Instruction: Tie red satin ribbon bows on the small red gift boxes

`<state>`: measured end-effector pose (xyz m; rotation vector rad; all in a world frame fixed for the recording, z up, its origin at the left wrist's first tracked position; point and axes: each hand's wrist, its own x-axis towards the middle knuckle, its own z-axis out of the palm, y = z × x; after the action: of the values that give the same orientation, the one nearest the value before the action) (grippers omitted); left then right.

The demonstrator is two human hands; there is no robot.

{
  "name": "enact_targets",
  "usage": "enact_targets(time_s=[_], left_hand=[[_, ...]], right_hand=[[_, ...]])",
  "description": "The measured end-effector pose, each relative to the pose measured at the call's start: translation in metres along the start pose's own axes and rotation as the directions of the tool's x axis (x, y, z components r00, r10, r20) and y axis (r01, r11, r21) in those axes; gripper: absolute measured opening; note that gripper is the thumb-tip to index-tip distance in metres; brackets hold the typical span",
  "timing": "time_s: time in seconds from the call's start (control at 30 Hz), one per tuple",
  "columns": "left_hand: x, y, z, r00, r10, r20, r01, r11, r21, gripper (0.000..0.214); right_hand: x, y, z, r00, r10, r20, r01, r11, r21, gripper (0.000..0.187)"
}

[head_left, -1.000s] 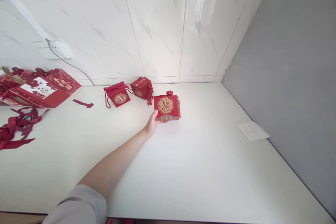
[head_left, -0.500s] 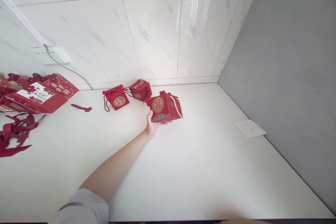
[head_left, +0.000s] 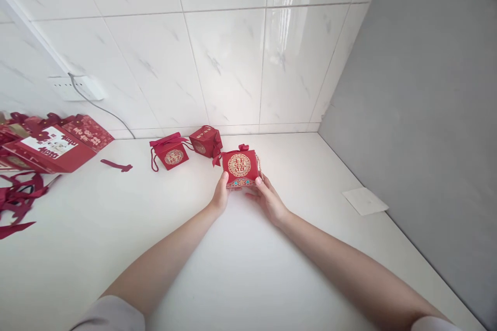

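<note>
Between my two hands is a red gift box point(head_left: 251, 159) with a round gold emblem on its front, a patterned band along the bottom and a ribbon bow on top. My left hand point(head_left: 221, 192) grips its lower left corner, thumb on the front. On the lower right corner, my right hand point(head_left: 271, 200) is closed with its thumb against the front edge; gold cord shows just above it. The fingers under the box are partly hidden. Just behind and left stand a second red gift box point(head_left: 201, 137) and a third red gift box point(head_left: 180, 167) with ribbon and cord.
Larger red boxes point(head_left: 81, 158) stand at the left by the wall, with a heap of dark red ribbons point(head_left: 23, 207) in front. A red strip point(head_left: 116, 165) lies near them. White paper point(head_left: 365, 200) lies by the grey panel point(head_left: 419, 88) at right.
My right hand has come in from the lower right and taken hold of the box. The box has turned so its emblem side faces me more squarely.
</note>
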<state>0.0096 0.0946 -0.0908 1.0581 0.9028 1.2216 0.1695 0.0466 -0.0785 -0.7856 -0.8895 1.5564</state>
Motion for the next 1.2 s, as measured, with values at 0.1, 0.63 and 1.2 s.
enact_targets(time_s=[0.1,0.63,1.2], left_hand=[[-0.001,0.002,0.002,0.997,0.021,0.069,-0.023,1.0,0.015,0.068],[-0.001,0.013,-0.004,0.97,-0.232,0.066,0.23,0.972,0.04,0.067],[-0.006,0.024,-0.001,0.981,-0.137,0.133,0.147,0.987,-0.061,0.061]], right_hand=[[0.002,0.003,-0.004,0.999,0.0,0.05,-0.004,0.997,0.078,0.057],[-0.003,-0.004,-0.016,0.991,-0.087,0.105,0.105,0.978,-0.178,0.063],[-0.012,-0.011,-0.011,0.939,-0.342,-0.027,0.312,0.883,-0.351,0.066]])
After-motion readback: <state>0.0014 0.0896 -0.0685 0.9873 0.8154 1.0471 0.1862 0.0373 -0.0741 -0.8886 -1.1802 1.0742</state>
